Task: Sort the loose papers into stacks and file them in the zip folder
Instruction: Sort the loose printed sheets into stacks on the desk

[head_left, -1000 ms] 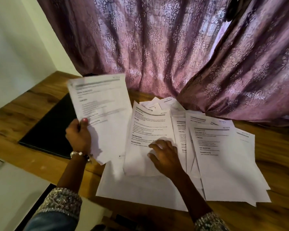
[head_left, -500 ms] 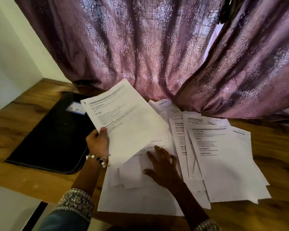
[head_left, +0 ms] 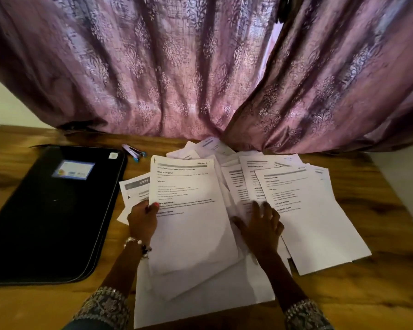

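The scene is dim, lit mainly by daylight glowing through the curtain (head_left: 200, 67) (brightest at its gap). Wide-angle bending curves the edges, and print is softly blurred.

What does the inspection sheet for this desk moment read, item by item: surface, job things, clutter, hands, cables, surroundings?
Surface: wooden desk, largely covered with sheets.
Job's things: loose papers fanned and overlapping, unsorted; one printed sheet held over them; black zip folder flat at left, zipped shut as far as visible.
Clutter: small stapler-like object beside the folder's far corner.
Hands: left hand pinches the printed sheet's edge; right hand rests flat, fingers spread, on the pile.
Cables: nothing seen.
Surroundings: purple patterned curtain behind the desk; pale wall at left.
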